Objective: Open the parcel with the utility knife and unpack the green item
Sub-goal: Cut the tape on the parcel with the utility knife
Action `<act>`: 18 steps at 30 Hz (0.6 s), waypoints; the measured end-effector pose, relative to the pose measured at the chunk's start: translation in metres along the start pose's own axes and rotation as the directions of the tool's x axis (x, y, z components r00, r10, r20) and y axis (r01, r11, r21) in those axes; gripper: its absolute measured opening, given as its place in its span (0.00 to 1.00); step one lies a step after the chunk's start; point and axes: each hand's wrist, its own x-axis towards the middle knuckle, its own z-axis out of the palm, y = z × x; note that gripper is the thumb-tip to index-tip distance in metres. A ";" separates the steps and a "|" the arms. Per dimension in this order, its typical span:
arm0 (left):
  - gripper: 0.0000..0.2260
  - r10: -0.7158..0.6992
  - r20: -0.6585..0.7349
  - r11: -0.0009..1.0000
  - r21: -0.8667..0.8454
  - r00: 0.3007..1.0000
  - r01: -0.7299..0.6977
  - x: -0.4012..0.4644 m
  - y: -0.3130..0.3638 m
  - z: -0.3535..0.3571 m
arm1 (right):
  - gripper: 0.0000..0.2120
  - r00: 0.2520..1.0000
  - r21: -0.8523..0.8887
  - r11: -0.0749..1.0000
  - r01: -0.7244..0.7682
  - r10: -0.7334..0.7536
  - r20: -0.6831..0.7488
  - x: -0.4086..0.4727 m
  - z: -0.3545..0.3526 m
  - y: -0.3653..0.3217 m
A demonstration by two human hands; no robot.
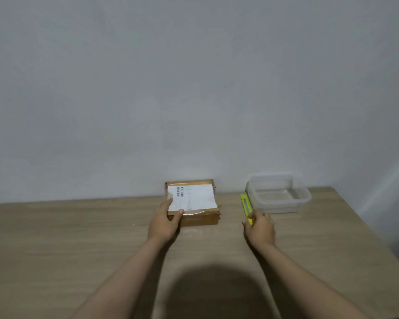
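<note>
A flat cardboard parcel (199,217) with a white shipping label on top lies at the far middle of the wooden table (78,238). My left hand (165,223) grips its near left corner, thumb on the label's edge. A yellow utility knife (245,204) lies to the right of the parcel, pointing away from me. My right hand (260,226) closes around the knife's near end, fingers wrapped on the handle. The knife's far part still rests on the table. The parcel is taped shut; its contents are hidden.
A clear plastic container (278,194) stands at the far right, right beside the knife. A plain grey wall rises behind the table's far edge. The table's right edge runs diagonally at the right. A dark shadow falls on the near middle.
</note>
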 end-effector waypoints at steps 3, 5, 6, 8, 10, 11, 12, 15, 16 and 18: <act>0.25 0.017 -0.024 0.999 -0.040 1.000 -0.018 -0.002 -0.003 0.003 | 0.12 0.996 0.075 0.997 0.009 -0.016 0.093 0.006 -0.003 0.000; 0.25 0.030 -0.042 0.998 -0.049 0.999 -0.032 -0.002 -0.005 0.004 | 0.13 0.987 0.152 0.988 -0.017 -0.008 0.161 0.006 -0.006 -0.004; 0.25 0.037 -0.050 0.998 -0.053 0.998 -0.040 -0.002 -0.005 0.004 | 0.13 0.984 0.190 0.981 -0.031 -0.003 0.176 0.005 -0.007 -0.008; 0.25 0.045 -0.054 0.997 -0.060 0.998 -0.048 -0.001 -0.007 0.004 | 0.11 0.988 0.306 0.952 -0.023 -0.025 0.153 0.004 -0.009 -0.018; 0.25 0.049 -0.055 0.996 -0.069 0.997 -0.053 0.000 -0.008 0.005 | 0.09 0.994 0.441 0.897 0.011 -0.058 0.094 0.002 -0.011 -0.033; 0.25 0.051 -0.056 0.996 -0.075 0.997 -0.055 0.000 -0.008 0.005 | 0.09 0.995 0.505 0.862 0.029 -0.072 0.066 0.002 -0.011 -0.041; 0.25 0.051 -0.058 0.995 -0.080 0.997 -0.056 0.001 -0.009 0.005 | 0.09 0.995 0.558 0.829 0.042 -0.085 0.051 0.002 -0.010 -0.049; 0.25 0.054 -0.067 0.995 -0.083 0.996 -0.060 0.001 -0.009 0.006 | 0.10 0.990 0.631 0.772 0.072 -0.134 0.051 0.001 -0.002 -0.075; 0.25 0.055 -0.070 0.994 -0.089 0.996 -0.061 0.001 -0.009 0.006 | 0.10 0.987 0.635 0.769 0.077 -0.149 0.061 0.000 0.003 -0.081; 0.26 0.052 -0.067 0.994 -0.096 0.996 -0.059 0.002 -0.010 0.006 | 0.11 0.980 0.629 0.773 0.088 -0.180 0.083 -0.003 0.013 -0.091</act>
